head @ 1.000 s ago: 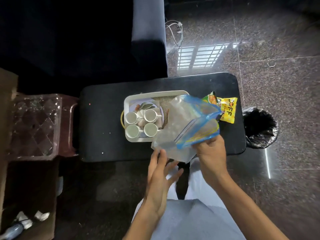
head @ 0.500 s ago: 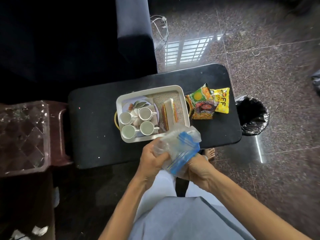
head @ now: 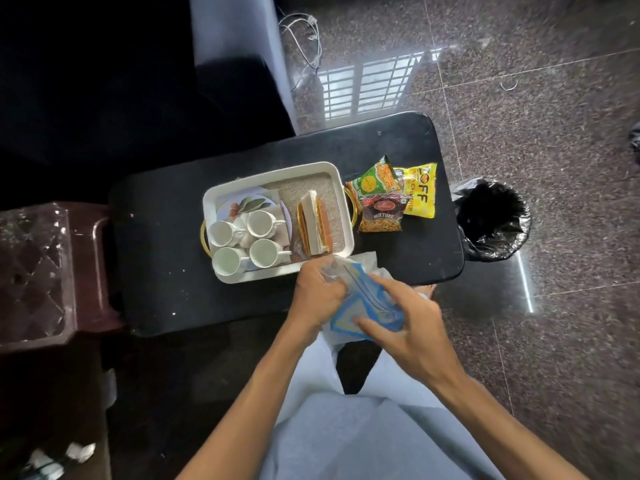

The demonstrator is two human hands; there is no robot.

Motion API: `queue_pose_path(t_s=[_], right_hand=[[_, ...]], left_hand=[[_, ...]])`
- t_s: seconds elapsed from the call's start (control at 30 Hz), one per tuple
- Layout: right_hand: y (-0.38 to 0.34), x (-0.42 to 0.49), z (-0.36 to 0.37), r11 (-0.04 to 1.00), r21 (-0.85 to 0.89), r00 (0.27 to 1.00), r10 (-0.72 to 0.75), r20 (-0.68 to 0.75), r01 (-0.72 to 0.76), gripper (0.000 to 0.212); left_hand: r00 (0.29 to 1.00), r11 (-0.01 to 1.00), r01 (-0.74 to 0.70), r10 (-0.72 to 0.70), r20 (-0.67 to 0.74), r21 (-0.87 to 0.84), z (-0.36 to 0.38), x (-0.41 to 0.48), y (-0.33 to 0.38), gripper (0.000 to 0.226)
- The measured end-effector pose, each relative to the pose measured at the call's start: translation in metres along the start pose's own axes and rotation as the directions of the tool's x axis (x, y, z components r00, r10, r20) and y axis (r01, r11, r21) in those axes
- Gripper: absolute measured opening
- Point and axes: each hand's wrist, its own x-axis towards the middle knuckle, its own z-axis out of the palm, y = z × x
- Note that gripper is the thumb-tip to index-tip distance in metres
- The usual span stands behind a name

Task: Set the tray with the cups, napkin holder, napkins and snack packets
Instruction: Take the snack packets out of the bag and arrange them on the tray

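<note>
A white tray (head: 339, 188) lies on a black table (head: 162, 237). Several white cups (head: 261, 223) stand in its left half on a leaf-patterned plate. A napkin holder (head: 323, 220) with white napkins (head: 310, 223) stands in its right half. Three snack packets (head: 381, 213) lie on the table right of the tray: green, yellow and dark red. Both hands crumple a clear plastic bag with blue stripes (head: 360, 299) at the table's near edge. My left hand (head: 317, 294) grips its left side and my right hand (head: 408, 332) presses its right side.
A bin lined with black plastic (head: 491, 223) stands right of the table. A brown plastic stool (head: 38, 271) is at the left. A dark sofa (head: 138, 81) lies behind the table, with a white cable (head: 304, 32) on the stone floor.
The bag was held open in my right hand over the tray; both hands have since bunched it up and brought it down to the near table edge, uncovering the napkin holder and packets.
</note>
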Motion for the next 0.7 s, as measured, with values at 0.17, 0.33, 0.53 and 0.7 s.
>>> queue_pose_path(t_s=[0.17,0.33,0.53,0.7], right_hand=[[0.046,0.024,-0.064,0.992,-0.007,0.968,0.124,-0.216,-0.129,0.019],[0.102,0.053,-0.137,0.957,0.121,0.857,0.291,-0.425,-0.265,0.013],[0.147,0.083,-0.202,0.934,0.024,0.928,0.358,-0.108,-0.357,0.027],[0.211,0.127,-0.263,0.876,0.251,0.897,0.438,-0.061,-0.411,0.065]], left_hand=[[0.997,0.998,0.023,-0.027,-0.076,-0.051,0.094,0.010,0.013,0.027],[0.998,0.955,-0.056,0.042,-0.053,-0.293,0.188,0.035,0.016,0.044],[0.984,0.993,-0.117,0.117,-0.133,0.001,0.273,0.108,0.021,0.053],[0.988,0.997,-0.079,0.080,0.132,-0.010,0.305,0.174,0.016,0.030]])
